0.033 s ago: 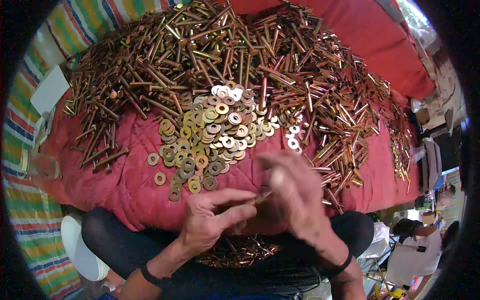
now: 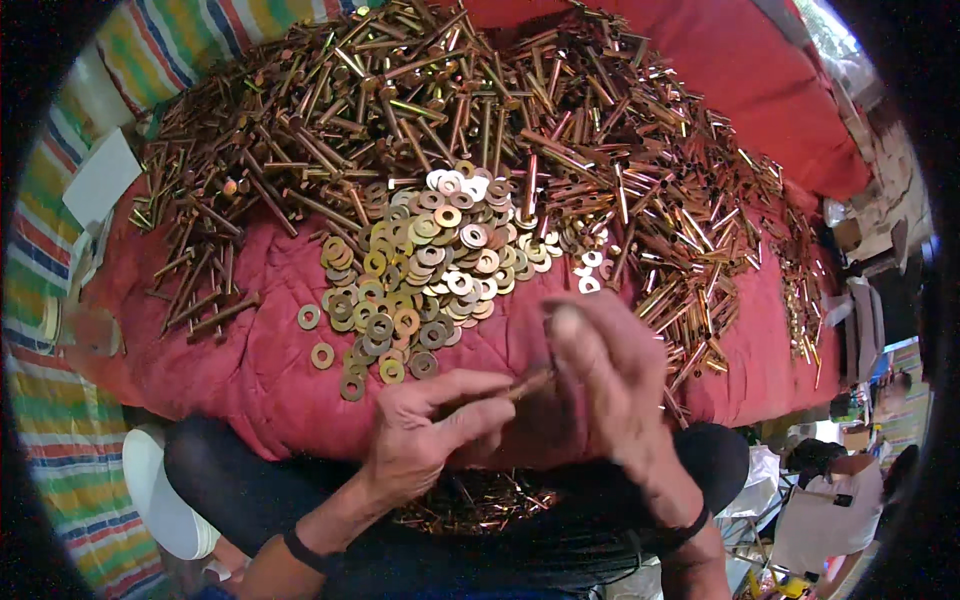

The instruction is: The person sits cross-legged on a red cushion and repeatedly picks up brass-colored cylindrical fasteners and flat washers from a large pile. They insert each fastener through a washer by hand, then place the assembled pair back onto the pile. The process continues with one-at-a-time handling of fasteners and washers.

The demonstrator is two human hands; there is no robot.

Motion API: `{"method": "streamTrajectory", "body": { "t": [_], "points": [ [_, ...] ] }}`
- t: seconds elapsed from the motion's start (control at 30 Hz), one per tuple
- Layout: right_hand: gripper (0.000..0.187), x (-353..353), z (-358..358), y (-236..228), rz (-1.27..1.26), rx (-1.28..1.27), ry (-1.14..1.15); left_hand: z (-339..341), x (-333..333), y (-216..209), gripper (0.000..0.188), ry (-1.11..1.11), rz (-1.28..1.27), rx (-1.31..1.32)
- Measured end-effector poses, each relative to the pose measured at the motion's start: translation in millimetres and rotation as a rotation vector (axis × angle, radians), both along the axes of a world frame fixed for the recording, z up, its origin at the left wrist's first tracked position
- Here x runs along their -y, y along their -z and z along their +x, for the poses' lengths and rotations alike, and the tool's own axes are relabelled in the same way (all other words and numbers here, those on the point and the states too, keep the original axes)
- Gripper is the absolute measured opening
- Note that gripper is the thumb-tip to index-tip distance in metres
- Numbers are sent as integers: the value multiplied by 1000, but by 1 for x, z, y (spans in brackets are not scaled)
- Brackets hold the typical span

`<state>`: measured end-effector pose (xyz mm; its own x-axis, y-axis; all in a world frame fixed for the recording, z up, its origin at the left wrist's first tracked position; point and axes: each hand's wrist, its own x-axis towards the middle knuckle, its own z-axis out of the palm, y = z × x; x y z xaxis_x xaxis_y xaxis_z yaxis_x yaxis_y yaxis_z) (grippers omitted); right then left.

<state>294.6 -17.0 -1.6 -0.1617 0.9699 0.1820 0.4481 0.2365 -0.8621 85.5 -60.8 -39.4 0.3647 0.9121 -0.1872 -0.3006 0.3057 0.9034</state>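
Observation:
Above my lap, my left hand (image 2: 425,430) pinches a brass-coloured bolt (image 2: 530,384) between thumb and fingers. The bolt points up and right toward my right hand (image 2: 615,375), which is smeared by motion at its far end. Whether those blurred fingers hold anything cannot be made out. Just beyond my hands lies a heap of flat round washers (image 2: 425,265). Behind it and to the left are piled long headed bolts (image 2: 310,140). On the right is a pile of narrow metal sleeves (image 2: 690,230), with small ring-shaped pieces (image 2: 590,270) at its near edge.
A red quilted cloth (image 2: 270,380) lies under the piles. More metal pieces (image 2: 480,505) lie low between my legs. Striped sheeting (image 2: 60,420) and a white card (image 2: 102,180) are on the left. Another person (image 2: 825,510) shows at the lower right.
My right hand has shifted slightly right, away from my left hand. More of the bolt now shows between the hands. The left hand keeps its pinch.

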Motion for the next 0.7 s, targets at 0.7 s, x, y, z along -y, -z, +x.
{"method": "streamTrajectory", "body": {
  "t": [0.7],
  "points": [
    [16, -21, 25, 10, 10, 193, -37, 3, 6, 44, 32, -164, 978, -653]
  ]
}}
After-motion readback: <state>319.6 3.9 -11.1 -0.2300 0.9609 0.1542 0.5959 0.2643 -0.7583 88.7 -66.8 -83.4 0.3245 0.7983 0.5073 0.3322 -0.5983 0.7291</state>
